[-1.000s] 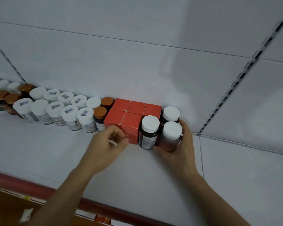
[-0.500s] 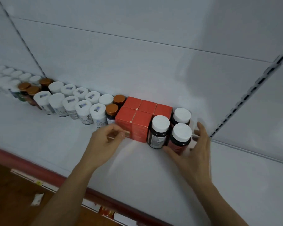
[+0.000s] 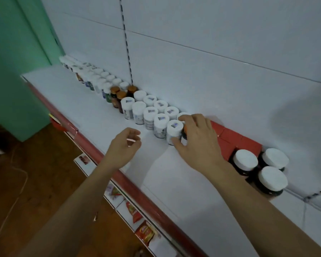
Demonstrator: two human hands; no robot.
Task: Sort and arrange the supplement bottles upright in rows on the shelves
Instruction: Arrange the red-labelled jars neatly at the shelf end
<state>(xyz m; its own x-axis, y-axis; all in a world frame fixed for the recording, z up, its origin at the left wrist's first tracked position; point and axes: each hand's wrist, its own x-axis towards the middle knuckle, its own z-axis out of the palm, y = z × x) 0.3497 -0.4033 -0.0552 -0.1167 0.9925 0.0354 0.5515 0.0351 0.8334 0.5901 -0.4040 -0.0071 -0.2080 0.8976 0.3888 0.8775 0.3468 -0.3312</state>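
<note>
White shelf (image 3: pixel 100 115) with a red front lip; supplement bottles stand upright in two rows along its back wall. Your right hand (image 3: pixel 198 143) reaches over the row, its fingers (image 3: pixel 188 118) curled round a dark orange-capped bottle (image 3: pixel 185 131), with the thumb against the base of the white-capped bottle (image 3: pixel 174 127) just beside it. Your left hand (image 3: pixel 122 147) hovers above the bare front of the shelf, fingers loosely curled and holding nothing. Left of your right hand, white-capped bottles run toward three brown-capped bottles (image 3: pixel 121 94), then more white caps reach the far end, blurred. To the right sit red boxes (image 3: pixel 233 140), then three dark jars (image 3: pixel 246 160) with white lids, all upright.
</note>
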